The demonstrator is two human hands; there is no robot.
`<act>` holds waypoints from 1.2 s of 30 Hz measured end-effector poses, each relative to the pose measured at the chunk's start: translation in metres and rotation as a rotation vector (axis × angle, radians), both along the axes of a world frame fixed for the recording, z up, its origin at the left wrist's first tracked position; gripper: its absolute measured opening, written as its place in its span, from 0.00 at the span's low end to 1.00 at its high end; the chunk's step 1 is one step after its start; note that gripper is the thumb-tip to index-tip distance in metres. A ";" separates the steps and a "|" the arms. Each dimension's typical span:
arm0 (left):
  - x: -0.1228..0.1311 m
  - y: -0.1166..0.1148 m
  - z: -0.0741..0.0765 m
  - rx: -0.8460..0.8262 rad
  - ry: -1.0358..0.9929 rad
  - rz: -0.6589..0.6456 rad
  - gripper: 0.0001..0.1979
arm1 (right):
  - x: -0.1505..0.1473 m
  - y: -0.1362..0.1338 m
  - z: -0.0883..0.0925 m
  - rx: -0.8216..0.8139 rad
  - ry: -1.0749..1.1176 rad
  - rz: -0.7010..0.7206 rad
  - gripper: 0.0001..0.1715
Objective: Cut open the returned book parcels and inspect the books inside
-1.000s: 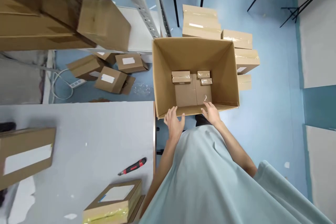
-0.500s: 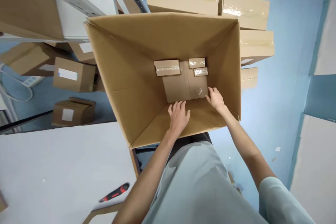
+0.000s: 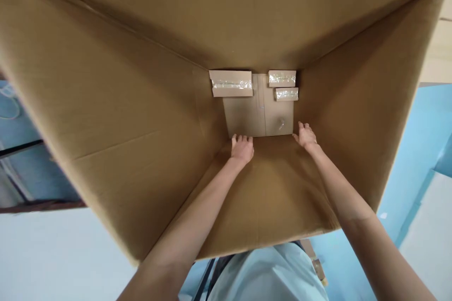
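Observation:
A large open cardboard box (image 3: 116,103) fills almost the whole view. Both my arms reach deep inside it. My left hand (image 3: 242,147) lies at the near edge of the box floor, fingers slightly curled and apart, holding nothing. My right hand (image 3: 305,135) rests at the near right corner of the floor, fingers spread, also holding nothing. At the far end of the floor lie three small taped parcels: a wider one (image 3: 231,83) on the left and two narrow ones (image 3: 282,78) (image 3: 286,94) on the right. None of them touches my hands.
A white table surface (image 3: 42,254) shows at the lower left below the box. Blue floor (image 3: 406,169) is visible at the right. A pale surface (image 3: 431,230) lies at the lower right. My light shirt (image 3: 264,277) is at the bottom.
My head has moved down close over the box, which now fills the view. Both hands have gone from the box's near rim down to its floor.

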State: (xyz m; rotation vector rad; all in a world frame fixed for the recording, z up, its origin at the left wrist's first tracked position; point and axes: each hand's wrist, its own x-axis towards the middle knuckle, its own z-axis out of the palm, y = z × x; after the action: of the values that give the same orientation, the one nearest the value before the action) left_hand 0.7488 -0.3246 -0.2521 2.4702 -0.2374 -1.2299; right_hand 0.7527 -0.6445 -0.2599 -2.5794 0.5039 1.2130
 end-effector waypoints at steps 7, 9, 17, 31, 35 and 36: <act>0.019 0.020 -0.059 0.197 0.162 -0.095 0.26 | 0.013 0.008 -0.025 -0.041 0.102 0.034 0.44; 0.016 0.025 -0.072 0.213 0.204 -0.122 0.27 | 0.020 0.007 -0.030 -0.054 0.121 0.038 0.44; 0.012 0.020 -0.135 0.237 0.339 -0.174 0.29 | 0.055 -0.015 -0.093 -0.061 0.092 0.025 0.51; 0.176 -0.068 -0.261 -0.109 -0.224 -0.131 0.44 | 0.156 -0.054 -0.262 -0.142 0.003 0.271 0.68; 0.233 -0.106 -0.280 -0.242 -0.301 -0.260 0.49 | 0.161 -0.049 -0.272 -0.147 0.054 0.311 0.67; 0.242 -0.115 -0.284 -0.247 -0.298 -0.280 0.50 | 0.160 -0.049 -0.274 -0.137 0.055 0.305 0.66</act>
State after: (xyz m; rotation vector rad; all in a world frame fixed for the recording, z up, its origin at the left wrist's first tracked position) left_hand 0.9912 -0.4392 -0.5364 2.4460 -0.7884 -0.8607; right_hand 0.9125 -0.6937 -0.5342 -2.8233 0.2130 1.3913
